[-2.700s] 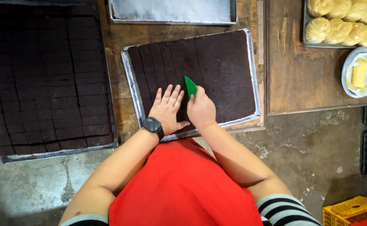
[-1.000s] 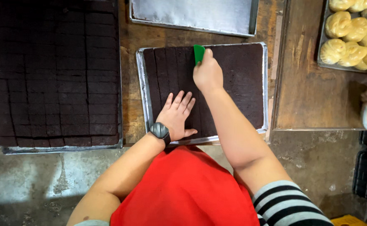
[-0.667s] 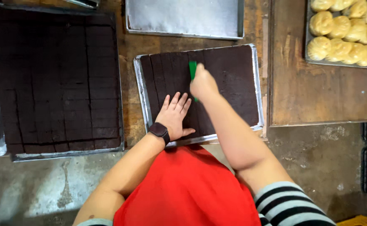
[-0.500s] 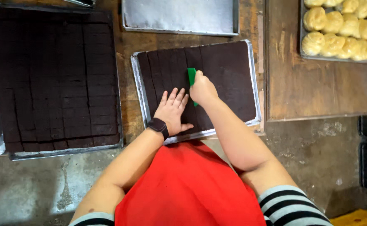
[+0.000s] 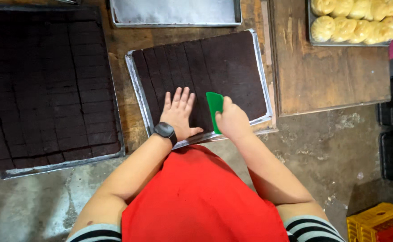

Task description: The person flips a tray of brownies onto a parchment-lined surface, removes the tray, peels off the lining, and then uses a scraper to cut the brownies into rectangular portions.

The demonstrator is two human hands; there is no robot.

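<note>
Your left hand (image 5: 177, 114) lies flat with its fingers spread on the dark brown chocolate cake slab (image 5: 232, 67) in the shallow metal baking tray (image 5: 136, 92) on the wooden worktop (image 5: 322, 76). Your right hand (image 5: 232, 121) has its fingers closed around the green plastic scraper (image 5: 214, 107), whose blade stands on the cake just right of your left fingers, near the tray's front edge. Well left of your fingers sits a larger tray of cake cut into squares (image 5: 48, 85). Far beyond your right fingers, golden buns (image 5: 353, 18) fill another tray.
</note>
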